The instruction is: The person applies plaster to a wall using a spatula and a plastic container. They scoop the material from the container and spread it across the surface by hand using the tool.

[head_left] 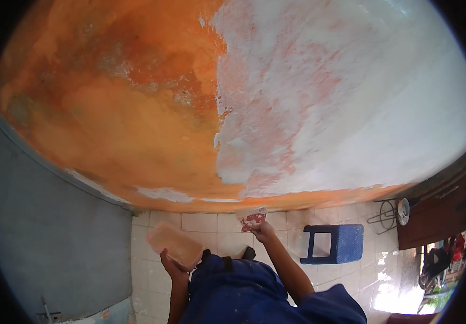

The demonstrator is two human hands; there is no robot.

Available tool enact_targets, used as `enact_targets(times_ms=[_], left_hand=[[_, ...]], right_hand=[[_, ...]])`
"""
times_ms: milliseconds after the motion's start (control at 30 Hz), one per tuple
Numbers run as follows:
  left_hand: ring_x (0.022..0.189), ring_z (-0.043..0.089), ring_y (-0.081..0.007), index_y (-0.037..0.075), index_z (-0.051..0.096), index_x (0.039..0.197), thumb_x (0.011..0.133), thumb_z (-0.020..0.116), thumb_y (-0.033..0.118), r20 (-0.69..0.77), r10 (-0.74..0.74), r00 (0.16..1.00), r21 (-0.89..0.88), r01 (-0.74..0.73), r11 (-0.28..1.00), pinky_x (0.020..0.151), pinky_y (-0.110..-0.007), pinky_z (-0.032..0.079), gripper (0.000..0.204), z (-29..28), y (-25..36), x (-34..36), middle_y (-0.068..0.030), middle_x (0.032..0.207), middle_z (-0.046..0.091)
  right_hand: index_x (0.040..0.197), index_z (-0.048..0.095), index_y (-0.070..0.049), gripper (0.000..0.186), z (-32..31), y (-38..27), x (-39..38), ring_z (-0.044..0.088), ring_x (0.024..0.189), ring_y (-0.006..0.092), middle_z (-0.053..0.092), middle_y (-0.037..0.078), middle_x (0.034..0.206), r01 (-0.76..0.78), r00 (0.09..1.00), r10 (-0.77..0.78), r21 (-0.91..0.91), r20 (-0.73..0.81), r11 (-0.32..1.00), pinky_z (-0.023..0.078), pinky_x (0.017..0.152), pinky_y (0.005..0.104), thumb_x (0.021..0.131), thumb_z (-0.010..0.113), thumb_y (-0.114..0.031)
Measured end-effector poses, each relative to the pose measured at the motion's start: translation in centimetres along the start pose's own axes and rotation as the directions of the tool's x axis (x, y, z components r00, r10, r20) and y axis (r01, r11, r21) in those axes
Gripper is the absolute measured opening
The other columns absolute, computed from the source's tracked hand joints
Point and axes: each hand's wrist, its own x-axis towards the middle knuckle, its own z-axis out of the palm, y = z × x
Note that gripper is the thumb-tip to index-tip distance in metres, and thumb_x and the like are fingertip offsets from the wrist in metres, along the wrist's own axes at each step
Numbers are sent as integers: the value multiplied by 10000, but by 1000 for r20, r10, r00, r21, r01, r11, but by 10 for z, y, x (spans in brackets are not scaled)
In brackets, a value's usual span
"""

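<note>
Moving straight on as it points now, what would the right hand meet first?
Likely the wall, at its low orange strip, the held scraper touching before the right hand; depth is unclear here.

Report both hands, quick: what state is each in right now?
Left hand: holding a pinkish tray.
Right hand: holding a red, white-smeared scraper.
</note>
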Motion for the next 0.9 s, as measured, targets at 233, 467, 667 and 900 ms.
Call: enact_targets(times_ms=[233,467,667,900], left_hand=[[1168,496,-304,61,360,1354,825,538,437,12,31,999,85,-32,996,952,-427,420,673,-6,11,-1,-139,1280,481],[1194,471,-308,53,348,1361,823,537,443,-135,115,984,100,-102,990,977,-429,390,691,-29,23,-19,-140,1295,469],[1197,463,-312,58,349,1359,826,528,450,-59,51,997,123,-43,991,977,-425,388,686,5,14,0,-135,1297,469],[1198,462,-314,63,352,1355,823,527,453,-89,88,992,123,-77,989,979,-434,386,682,3,17,-8,-138,1304,463]], right_hand=[[1218,462,-43,427,-74,17,135,618,1013,252,567,139,1136,142,988,-113,-322,107,936,573,797,355,824,576,78],[1243,465,-40,393,-23,25,149,609,1040,244,580,136,1148,-137,990,137,13,-40,991,560,847,347,875,510,93],[1215,477,-31,297,-103,30,197,622,1024,295,592,149,1158,443,891,-372,-320,259,837,556,858,414,920,505,-24],[1214,467,6,347,-15,5,121,620,1031,332,592,180,1166,-41,998,31,174,61,984,561,855,438,876,521,62]])
